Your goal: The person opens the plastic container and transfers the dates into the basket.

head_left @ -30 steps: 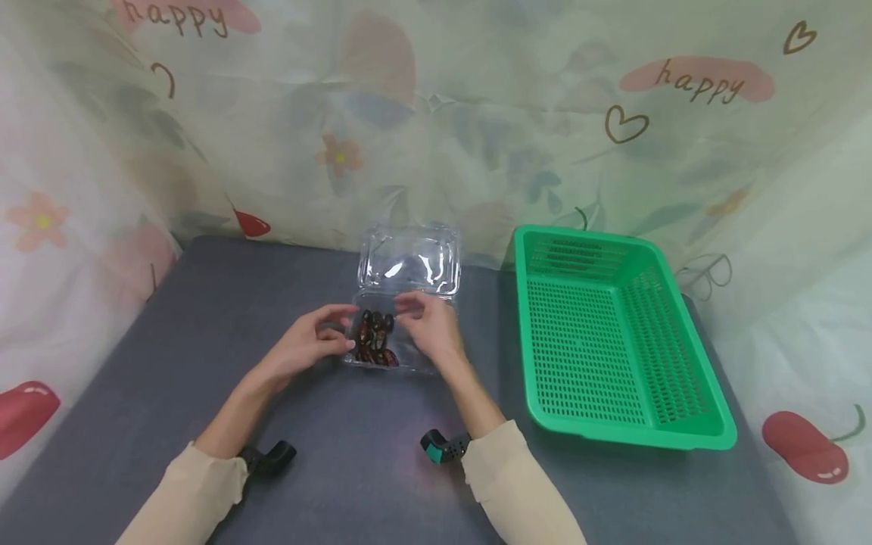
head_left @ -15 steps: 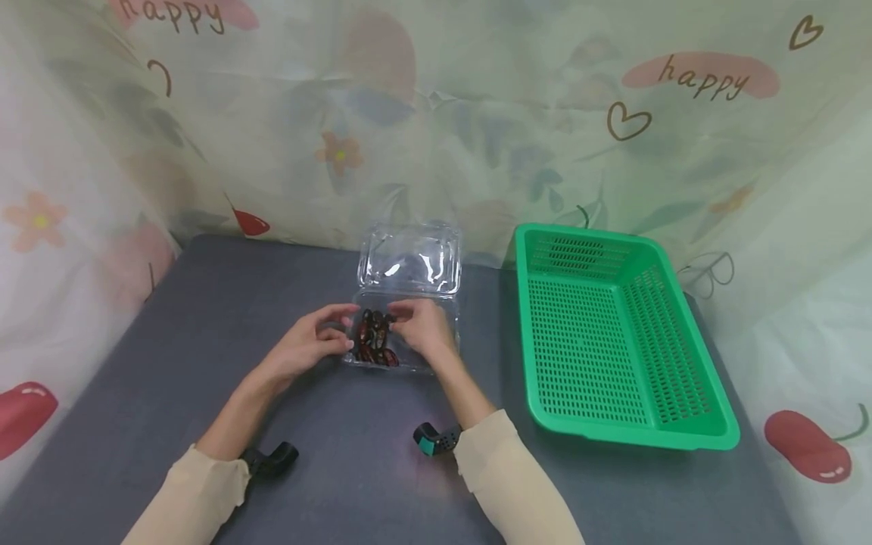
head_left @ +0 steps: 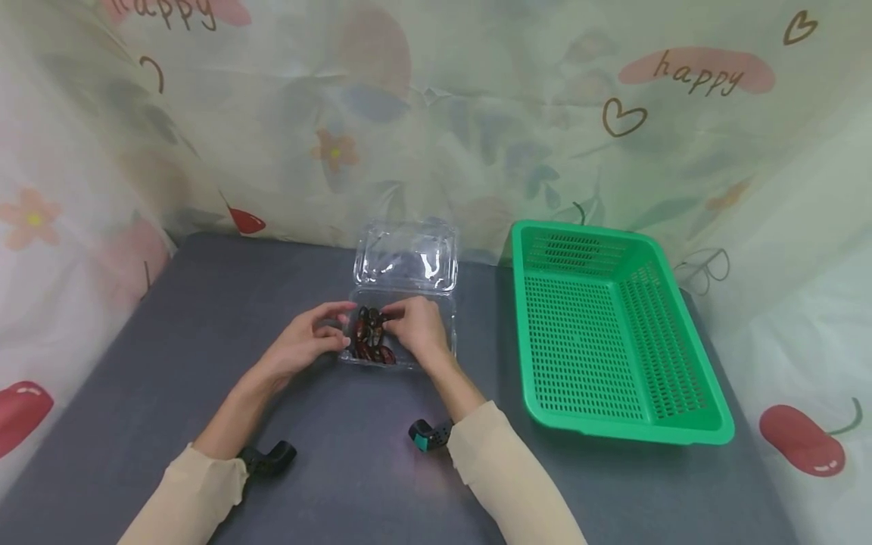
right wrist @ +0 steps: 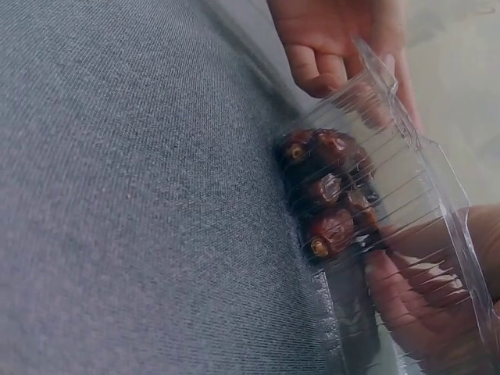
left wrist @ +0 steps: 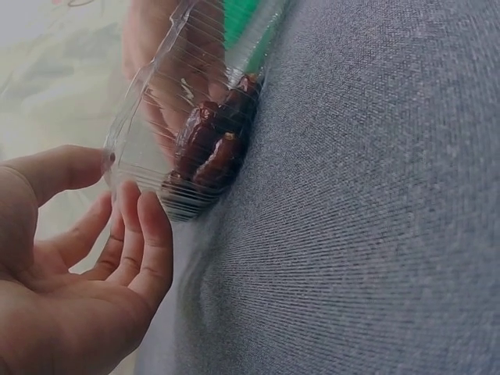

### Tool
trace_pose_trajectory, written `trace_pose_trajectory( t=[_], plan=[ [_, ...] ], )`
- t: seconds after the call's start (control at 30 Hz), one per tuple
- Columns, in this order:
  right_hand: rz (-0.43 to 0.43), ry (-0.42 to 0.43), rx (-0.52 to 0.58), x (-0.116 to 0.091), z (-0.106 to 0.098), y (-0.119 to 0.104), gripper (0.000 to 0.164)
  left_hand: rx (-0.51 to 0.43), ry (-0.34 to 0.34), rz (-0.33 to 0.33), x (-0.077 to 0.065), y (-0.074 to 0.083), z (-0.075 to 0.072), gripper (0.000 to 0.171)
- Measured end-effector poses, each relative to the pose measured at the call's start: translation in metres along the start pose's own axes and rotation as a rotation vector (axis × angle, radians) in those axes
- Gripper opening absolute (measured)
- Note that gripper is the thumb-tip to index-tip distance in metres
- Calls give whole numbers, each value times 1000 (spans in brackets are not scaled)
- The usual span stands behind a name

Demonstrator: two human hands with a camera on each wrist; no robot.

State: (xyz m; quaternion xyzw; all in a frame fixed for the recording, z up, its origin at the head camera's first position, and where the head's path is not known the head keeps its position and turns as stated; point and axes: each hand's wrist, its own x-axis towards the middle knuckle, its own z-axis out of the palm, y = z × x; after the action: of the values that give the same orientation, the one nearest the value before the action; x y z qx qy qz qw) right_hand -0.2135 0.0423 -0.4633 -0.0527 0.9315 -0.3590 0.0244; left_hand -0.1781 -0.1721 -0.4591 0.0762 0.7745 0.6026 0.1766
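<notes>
Several dark, wrinkled dates (head_left: 364,344) lie bunched in the left part of an open clear plastic clamshell box (head_left: 436,333). My left hand (head_left: 306,337) holds the box at its left end, thumb and fingers against the rim and outer wall in the left wrist view. Inside the box, my right hand (head_left: 417,329) pinches at a date (head_left: 383,318) on the right side of the bunch. Through the ribbed wall in the right wrist view, its thumb and fingertips meet close beside the dates (right wrist: 332,226); the fingertips partly hide that date.
A large green perforated basket (head_left: 586,348) stands to the right of the box on the grey cloth-covered table (head_left: 327,469). The box's clear lid (head_left: 406,257) is folded back toward the printed curtain (head_left: 470,136) behind. Black devices are strapped at both wrists.
My right hand has moved left and lower into the box, and its fingertips have closed in on a date at the bunch's right side. The left hand stays at the box.
</notes>
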Motion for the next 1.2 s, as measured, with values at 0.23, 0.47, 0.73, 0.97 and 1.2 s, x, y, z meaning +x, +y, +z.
trace_pose_trajectory(
  t=[0.23, 0.47, 0.73, 0.97, 1.2],
  plan=[
    [25, 17, 52, -1, -1, 1, 15, 14, 0, -6, 1, 1, 2, 60],
    [18, 16, 111, -3, -5, 1, 14, 7, 5, -15, 2, 3, 4, 59],
    [-11, -1, 196, -5, -13, -4, 12, 24, 22, -12, 5, 1, 6, 58],
    [-43, -64, 379, -10, -32, -20, 17, 42, 41, -29, 3, 0, 7, 59],
    [-100, -117, 410, -18, -69, -46, 19, 49, 35, -16, 0, 0, 5, 58]
  ],
)
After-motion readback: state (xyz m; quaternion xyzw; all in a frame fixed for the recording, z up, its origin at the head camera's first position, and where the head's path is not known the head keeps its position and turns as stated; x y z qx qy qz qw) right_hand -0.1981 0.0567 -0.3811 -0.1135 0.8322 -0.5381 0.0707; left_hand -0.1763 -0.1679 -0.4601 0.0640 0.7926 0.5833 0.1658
